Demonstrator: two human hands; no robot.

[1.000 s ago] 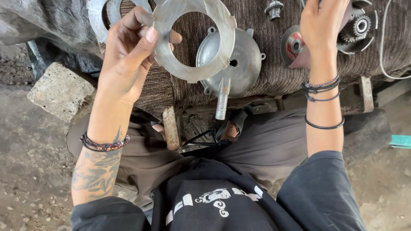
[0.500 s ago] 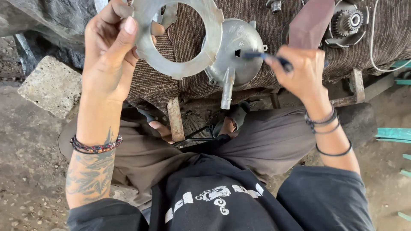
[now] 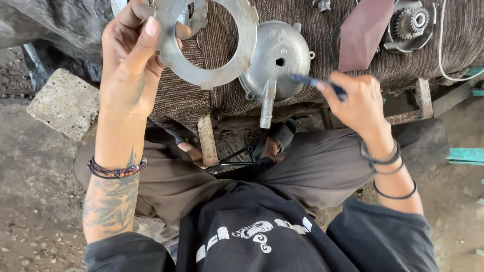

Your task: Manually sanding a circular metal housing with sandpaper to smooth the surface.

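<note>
Left hand [image 3: 132, 60] pinches flat metal ring plate [image 3: 212, 50], lifted above cloth-covered bench [image 3: 322, 55]. Right hand [image 3: 359, 100] closed on dark blue thin tool [image 3: 315, 83], tip near domed metal cover [image 3: 277, 58] at bench's front edge.

1. No packages, labels, signs or screens show anywhere in this view.

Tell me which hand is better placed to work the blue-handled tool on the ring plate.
Right. The right hand already grips the blue-handled tool, its tip pointing toward the ring plate. The left hand is occupied, pinching that plate's edge and holding it up.
</note>
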